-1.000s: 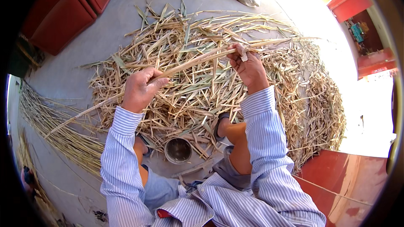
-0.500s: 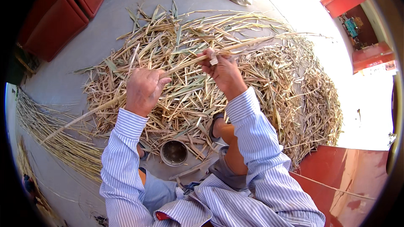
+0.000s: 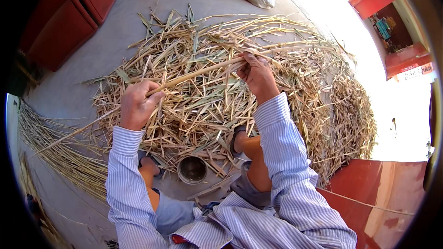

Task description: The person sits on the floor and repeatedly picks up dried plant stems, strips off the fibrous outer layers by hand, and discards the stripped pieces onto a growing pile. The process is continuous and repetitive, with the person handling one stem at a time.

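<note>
Left hand (image 3: 137, 105): clenched on long pale stalk (image 3: 198, 74) at centre left; keep firm
Right hand (image 3: 258, 74): grasping stalk's upper end, centre; peel along length, over husk pile (image 3: 323, 110)

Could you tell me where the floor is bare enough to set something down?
Bare grey floor lies between the red doors and the pile of dry leaves. It is crowded ahead of both hands and around the small metal pot.

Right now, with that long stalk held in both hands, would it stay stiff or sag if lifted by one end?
The stalk spans straight between the left hand and right hand, so it is probably fairly stiff. It is thin and dry-looking, so likely light. Its far tail runs low toward the floor, so a one-end lift may droop somewhat.
</note>
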A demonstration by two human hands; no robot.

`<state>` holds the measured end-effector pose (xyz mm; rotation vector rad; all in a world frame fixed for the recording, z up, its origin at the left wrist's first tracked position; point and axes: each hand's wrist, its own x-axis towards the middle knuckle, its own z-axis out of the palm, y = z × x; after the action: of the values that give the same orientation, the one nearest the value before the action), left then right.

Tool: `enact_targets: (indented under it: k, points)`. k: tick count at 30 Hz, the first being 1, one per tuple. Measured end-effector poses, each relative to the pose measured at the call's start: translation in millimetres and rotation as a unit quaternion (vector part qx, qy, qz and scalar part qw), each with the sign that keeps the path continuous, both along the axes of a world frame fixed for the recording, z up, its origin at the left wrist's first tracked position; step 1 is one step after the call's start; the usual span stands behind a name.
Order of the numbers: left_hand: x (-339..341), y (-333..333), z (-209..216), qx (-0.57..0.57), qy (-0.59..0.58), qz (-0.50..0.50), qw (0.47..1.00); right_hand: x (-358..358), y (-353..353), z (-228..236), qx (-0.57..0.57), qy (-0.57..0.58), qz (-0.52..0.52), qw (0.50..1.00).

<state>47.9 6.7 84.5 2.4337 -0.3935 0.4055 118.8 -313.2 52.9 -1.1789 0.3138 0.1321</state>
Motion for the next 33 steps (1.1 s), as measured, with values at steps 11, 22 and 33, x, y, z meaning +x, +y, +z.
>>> enact_targets:
  k: [11,22,33]
  points:
    - [4.2,0.7,-4.2,-0.054,0.064,0.087,0.993,-9.5,-5.3,27.4,-0.143,-0.054,0.190,0.970]
    - [11.6,19.5,-3.5,-0.155,0.120,0.052,0.979,-16.9,-26.0,18.6,-0.538,-0.191,0.172,0.803]
    - [2.5,-2.2,-1.1,0.036,0.144,-0.039,0.988,7.2,-9.6,11.8,0.103,-0.072,0.067,0.990]
